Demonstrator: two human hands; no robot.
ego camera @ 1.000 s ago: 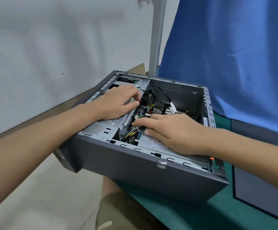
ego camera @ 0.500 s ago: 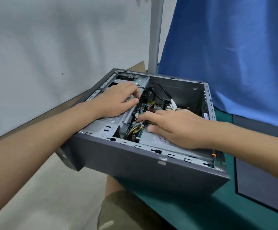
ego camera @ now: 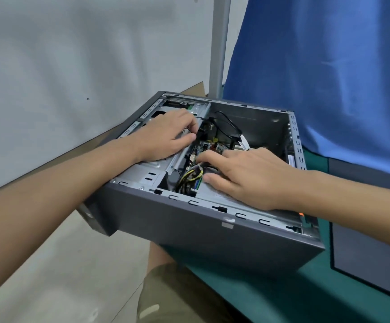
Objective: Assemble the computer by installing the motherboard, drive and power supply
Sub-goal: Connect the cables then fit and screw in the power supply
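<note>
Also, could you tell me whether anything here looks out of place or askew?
Yes: the computer case sits skewed on the green mat, its near-left corner hanging past the table edge above the person's knee, so it looks poorly supported. Yellow and black wires lie loose inside.

Computer case (ego camera: 189, 236): dark grey exterior, bare silver interior metal, with a row of slotted cut-outs along the 6 o'clock rim. Motherboard (ego camera: 209, 145): green. Wire bundle (ego camera: 190, 177): yellow and black. Black cable (ego camera: 226, 122): looped at 12 o'clock of the board. Orange tab (ego camera: 301, 214): at the case's 4 o'clock corner. Table mat (ego camera: 282, 299): teal. Cloth (ego camera: 329, 78) at 1 o'clock: plain blue. Wall (ego camera: 73, 54) at 10 o'clock: off-white.
</note>
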